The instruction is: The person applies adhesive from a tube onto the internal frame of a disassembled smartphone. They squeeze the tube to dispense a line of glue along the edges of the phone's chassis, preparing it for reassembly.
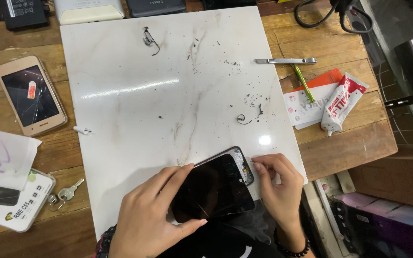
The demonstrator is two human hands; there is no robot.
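- While gripped at the near edge of the white marble slab (168, 95), lies flat with dark screen up: black smartphone (213, 187), top end tilted toward the far right.
- Clasped along its left side by the left hand (151, 215), thumb under the near edge, index finger laid along the far-left edge; closed on the phone.
- Pinched at the top right corner by the right hand (278, 184), fingertips narrow, pressing at the bared frame edge where grey residue shows beside the glass.
- Judged from this: screen seated over most of the body, top strip not yet covered or not yet pressed home; whether going on or coming off, cannot tell.
- Scattered further up the slab: dark crumbs and curled black strips (243, 119), looking like scraped old adhesive, so cleaning seems at least partly done.
- Resting on the wooden table past the slab's right edge: white-and-red glue tube (342, 102) on red-and-white cards (307, 98), with a green-handled tool (303, 83).
- Straddling the slab's far right edge: metal tweezers (285, 60).
- Lying off the slab's left edge: gold phone with cracked screen (30, 95), and nearer, a key (68, 192) beside a boxed phone case (15, 200).
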